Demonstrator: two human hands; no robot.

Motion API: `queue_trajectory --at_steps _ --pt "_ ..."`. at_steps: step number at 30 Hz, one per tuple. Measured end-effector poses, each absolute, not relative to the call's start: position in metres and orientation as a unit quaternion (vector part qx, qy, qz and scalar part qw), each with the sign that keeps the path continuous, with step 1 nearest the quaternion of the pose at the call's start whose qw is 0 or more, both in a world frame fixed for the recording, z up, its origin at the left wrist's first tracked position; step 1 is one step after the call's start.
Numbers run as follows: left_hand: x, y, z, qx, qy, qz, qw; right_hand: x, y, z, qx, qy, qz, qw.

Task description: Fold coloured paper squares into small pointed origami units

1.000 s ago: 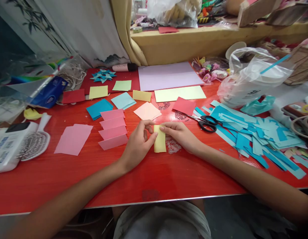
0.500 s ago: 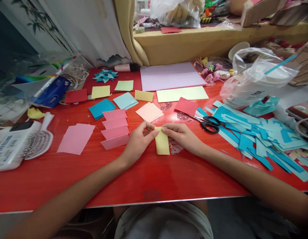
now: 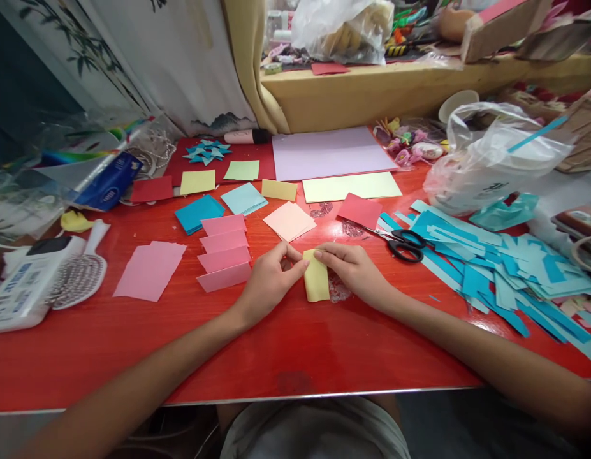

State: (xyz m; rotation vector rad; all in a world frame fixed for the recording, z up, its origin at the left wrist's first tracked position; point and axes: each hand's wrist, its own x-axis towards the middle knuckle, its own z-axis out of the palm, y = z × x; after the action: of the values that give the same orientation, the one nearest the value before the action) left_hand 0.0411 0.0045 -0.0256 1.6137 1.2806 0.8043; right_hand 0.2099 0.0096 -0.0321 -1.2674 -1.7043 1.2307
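Observation:
A small yellow paper rectangle, with a long narrow shape, stands slightly tilted near the middle of the red table. My right hand pinches it at the upper right corner between thumb and fingers. On the other side, my left hand has its thumb and fingertips closed at the paper's upper left edge. Just left of my left hand are several folded pink papers in a column. A stack of pale peach squares lies beyond my hands.
Black-handled scissors lie right of my right hand, beside a heap of blue paper strips. Flat pink sheets and a hairbrush are at left. Blue squares and a lilac sheet lie farther back.
The view has shifted a little, so everything sits slightly lower and to the right. The left fingertips have moved from the yellow paper's top to its left edge; the right hand keeps its pinch.

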Motion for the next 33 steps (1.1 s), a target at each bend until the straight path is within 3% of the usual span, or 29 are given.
queue_trajectory --at_steps 9,13,20,33 --pt "0.047 -0.009 -0.021 0.702 0.503 0.306 0.402 0.219 0.023 -0.031 -0.45 -0.52 0.55 0.475" --pt "0.045 -0.005 -0.026 0.66 0.522 0.376 0.388 0.217 0.019 -0.028 -0.455 -0.581 0.515 0.436" --pt "0.044 -0.005 -0.023 0.712 0.497 0.342 0.359 0.213 0.013 -0.027 -0.476 -0.648 0.469 0.366" --pt "0.045 -0.003 -0.023 0.734 0.481 0.303 0.372 0.217 0.017 -0.028 -0.474 -0.602 0.477 0.43"
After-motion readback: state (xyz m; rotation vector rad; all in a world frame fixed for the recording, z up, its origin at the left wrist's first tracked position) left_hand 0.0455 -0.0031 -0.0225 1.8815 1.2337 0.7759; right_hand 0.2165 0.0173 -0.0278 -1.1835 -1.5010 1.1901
